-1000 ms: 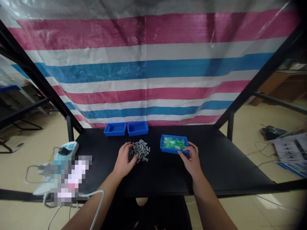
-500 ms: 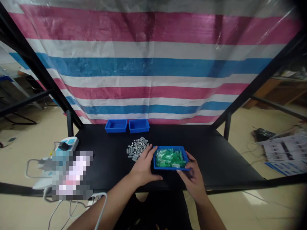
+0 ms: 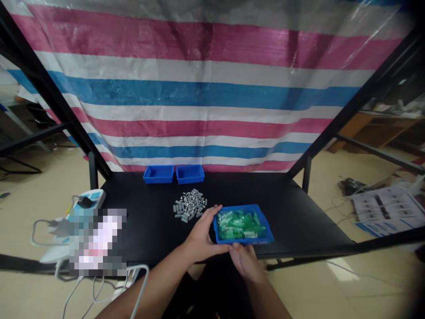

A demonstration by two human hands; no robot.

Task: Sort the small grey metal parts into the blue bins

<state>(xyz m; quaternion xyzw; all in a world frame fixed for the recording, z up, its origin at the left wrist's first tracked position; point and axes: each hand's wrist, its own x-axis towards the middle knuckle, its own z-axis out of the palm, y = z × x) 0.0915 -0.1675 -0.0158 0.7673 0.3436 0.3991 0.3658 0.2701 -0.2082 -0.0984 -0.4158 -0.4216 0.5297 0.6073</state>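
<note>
A blue tray (image 3: pixel 244 241) filled with green translucent pieces sits near the front edge of the black table (image 3: pixel 299 221). My left hand (image 3: pixel 201 237) curls round the tray's left side. My right hand (image 3: pixel 244 261) grips its front rim from below, fingers mostly hidden under the edge. A heap of small grey metal pieces (image 3: pixel 190 207) lies on the table just left of the tray, beyond my left hand.
Two blue trays (image 3: pixel 158 174) (image 3: pixel 190 174) stand side by side at the table's back edge, against a striped tarp. A white power strip (image 3: pixel 86 200) with cables lies left of the table. Papers lie on the floor at right.
The green-filled tray has come from mid-table toward the front edge. My left hand left the grey heap and took the tray's left side; my right hand shifted to its front rim.
</note>
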